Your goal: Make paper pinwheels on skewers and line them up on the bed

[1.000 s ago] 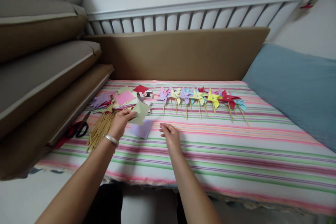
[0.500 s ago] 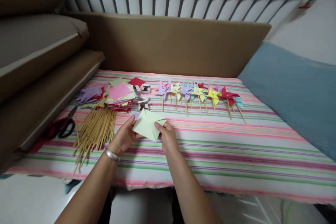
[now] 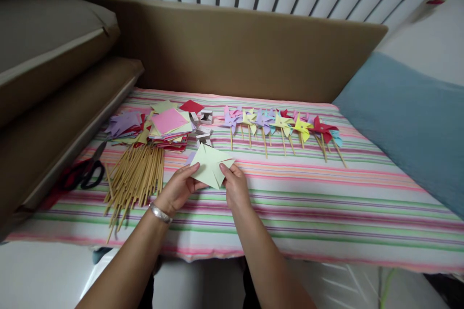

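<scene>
A pale green paper square (image 3: 210, 166) with slits cut in from its corners is held above the striped cloth. My left hand (image 3: 182, 184) pinches its left edge, thumb on top and fingers beneath. At the right corner my right hand (image 3: 235, 183) grips it, the thumb by one slit. Just behind the square lie small white open boxes (image 3: 204, 137) and a bit of purple paper. A stack of coloured paper squares (image 3: 170, 123), pink on top, sits to the left, with a bundle of thin wooden sticks (image 3: 139, 176) in front of it.
Finished paper pinwheels (image 3: 282, 123) on sticks lie in a row at the back right. Black-handled scissors (image 3: 87, 171) rest at the left beside brown cushions (image 3: 68, 101). A brown board (image 3: 232, 50) stands along the back; a blue panel (image 3: 409, 130) is at the right.
The view has shifted slightly. My left thumb now lies over the square's left edge, and my right thumb has moved towards its right corner.
</scene>
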Available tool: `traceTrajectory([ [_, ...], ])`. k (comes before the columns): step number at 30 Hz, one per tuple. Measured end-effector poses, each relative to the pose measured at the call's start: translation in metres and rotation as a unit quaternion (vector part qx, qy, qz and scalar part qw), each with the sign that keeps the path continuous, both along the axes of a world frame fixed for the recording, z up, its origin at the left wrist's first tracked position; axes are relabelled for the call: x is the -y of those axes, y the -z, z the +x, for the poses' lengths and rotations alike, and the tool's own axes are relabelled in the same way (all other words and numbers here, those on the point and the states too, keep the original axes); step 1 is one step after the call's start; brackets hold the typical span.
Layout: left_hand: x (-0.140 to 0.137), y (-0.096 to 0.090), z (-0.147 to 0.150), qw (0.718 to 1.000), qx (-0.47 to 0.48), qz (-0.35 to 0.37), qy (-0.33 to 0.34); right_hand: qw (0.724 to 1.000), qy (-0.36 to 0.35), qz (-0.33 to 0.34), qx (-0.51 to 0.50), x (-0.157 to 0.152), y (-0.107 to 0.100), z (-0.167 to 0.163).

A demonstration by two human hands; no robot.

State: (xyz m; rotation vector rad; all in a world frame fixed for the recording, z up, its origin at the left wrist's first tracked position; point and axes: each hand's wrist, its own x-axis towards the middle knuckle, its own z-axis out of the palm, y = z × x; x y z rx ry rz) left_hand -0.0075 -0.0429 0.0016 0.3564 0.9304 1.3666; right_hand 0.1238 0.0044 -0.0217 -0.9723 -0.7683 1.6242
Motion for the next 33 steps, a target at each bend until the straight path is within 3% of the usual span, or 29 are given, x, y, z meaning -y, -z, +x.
traceTrajectory([
  [4, 0.000, 0.007, 0.011, 0.998, -0.008, -0.021, -0.061, 1.000, -0.003, 0.013, -0.005, 0.001, 0.004, -0.008],
  [8, -0.003, 0.009, 0.020, 0.991, 0.046, -0.013, -0.123, 1.000, 0.015, 0.016, -0.016, 0.003, 0.008, -0.015],
  [16, -0.005, 0.004, 0.028, 0.980, 0.140, 0.051, -0.133, 0.996, 0.074, -0.013, -0.047, 0.004, 0.003, -0.015],
  [22, -0.005, 0.015, 0.035, 0.992, 0.027, 0.013, -0.126, 0.997, 0.054, 0.009, -0.054, 0.005, 0.006, -0.016],
  [27, -0.011, 0.019, 0.029, 0.985, 0.005, -0.017, -0.174, 0.996, -0.006, 0.044, 0.076, 0.003, 0.010, -0.008],
  [29, -0.014, 0.018, 0.024, 0.982, 0.005, -0.019, -0.189, 0.976, 0.023, 0.116, 0.181, 0.004, 0.006, -0.002],
  [30, -0.015, 0.018, 0.022, 0.980, 0.006, -0.019, -0.198, 0.954, 0.044, 0.175, 0.241, 0.005, 0.003, 0.001],
  [33, -0.018, 0.017, 0.019, 0.977, 0.016, -0.025, -0.210, 0.833, 0.058, 0.384, 0.394, 0.011, -0.005, 0.007],
])
